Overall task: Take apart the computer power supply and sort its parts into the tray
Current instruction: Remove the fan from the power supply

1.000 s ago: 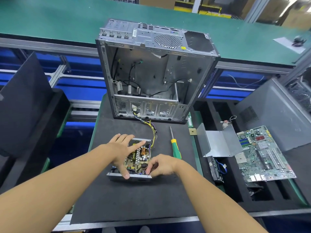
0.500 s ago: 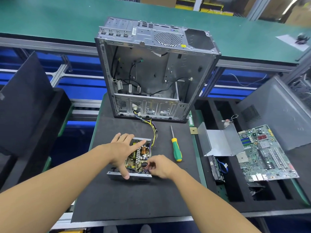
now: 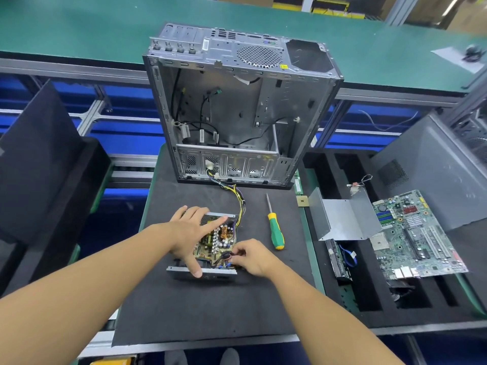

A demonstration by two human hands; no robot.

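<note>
The opened power supply (image 3: 214, 241) lies on the black mat, lid off, circuit board and coil showing. My left hand (image 3: 189, 233) spans it, fingers spread on the far edge and thumb pressed on the near metal wall. My right hand (image 3: 250, 256) pinches a black wire or small part at the board's near right corner. A bundle of yellow and black cables (image 3: 237, 198) runs from the supply into the empty computer case (image 3: 237, 114). The black foam tray (image 3: 369, 293) stands to the right.
A green and yellow screwdriver (image 3: 274, 227) lies right of the supply. The tray holds a bent metal cover (image 3: 342, 219), a motherboard (image 3: 416, 233) and a drive (image 3: 338, 259). A grey side panel (image 3: 434, 167) leans at far right, black foam at left.
My right hand has slid left over the supply's near right corner and its fingers have closed on the black wire. My left hand keeps its hold.
</note>
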